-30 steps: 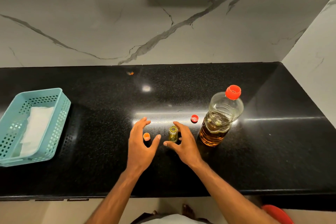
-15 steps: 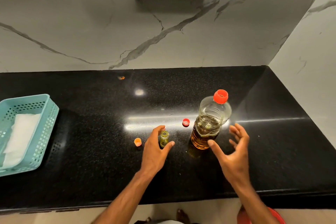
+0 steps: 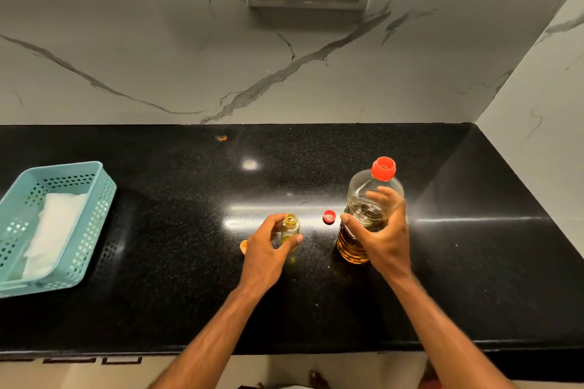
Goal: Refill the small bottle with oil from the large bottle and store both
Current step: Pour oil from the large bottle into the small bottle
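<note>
Two hands grip bottles on the black countertop: left hand the small bottle, right hand the large oil bottle.

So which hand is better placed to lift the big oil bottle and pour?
The right hand: it already wraps the large bottle, while the left hand steadies the open small bottle. The large bottle's red cap looks on.

On the counter stand two bottles, one large and one small, with two loose caps, red and orange, one basket holding one cloth, and two hands.
</note>
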`<state>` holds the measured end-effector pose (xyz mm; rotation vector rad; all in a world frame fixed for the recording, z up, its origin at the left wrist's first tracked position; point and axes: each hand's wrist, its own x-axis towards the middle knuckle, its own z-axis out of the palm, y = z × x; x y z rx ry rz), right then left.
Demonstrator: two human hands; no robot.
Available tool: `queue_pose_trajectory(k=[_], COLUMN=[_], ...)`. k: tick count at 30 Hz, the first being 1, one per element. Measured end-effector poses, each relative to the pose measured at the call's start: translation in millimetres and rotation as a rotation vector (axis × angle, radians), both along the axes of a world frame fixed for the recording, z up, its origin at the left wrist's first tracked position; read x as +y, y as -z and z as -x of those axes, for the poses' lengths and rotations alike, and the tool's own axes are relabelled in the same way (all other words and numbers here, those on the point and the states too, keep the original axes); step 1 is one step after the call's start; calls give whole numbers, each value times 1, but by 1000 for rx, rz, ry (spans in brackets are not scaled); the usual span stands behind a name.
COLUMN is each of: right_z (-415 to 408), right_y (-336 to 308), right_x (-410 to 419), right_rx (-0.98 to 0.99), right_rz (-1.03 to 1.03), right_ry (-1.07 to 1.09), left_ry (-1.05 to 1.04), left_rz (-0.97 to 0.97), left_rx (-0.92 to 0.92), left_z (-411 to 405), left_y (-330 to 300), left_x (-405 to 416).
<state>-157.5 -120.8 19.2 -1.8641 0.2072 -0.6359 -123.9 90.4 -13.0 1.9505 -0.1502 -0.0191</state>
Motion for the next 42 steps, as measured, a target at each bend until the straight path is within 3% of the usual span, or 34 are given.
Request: queue_pose_trajectory(k=[7,20,25,42], right_z=[-15,-32,-32,-30], right_y=[-7,-26,-30,-50], right_x=[-7,-40,-49,-59], right_rx=[31,111,123,109], right_rz=[177,824,919,1077], right_ry=[-52,-306,-344,-371], left_ry=[24,99,128,165], left_rz=[108,188,93,61], left_rx=[-32,-45,-125,-139], left_z=[-5,7,9,6], left_y=[-26,-60,-65,-63], left_x=[3,-1,-2,-9])
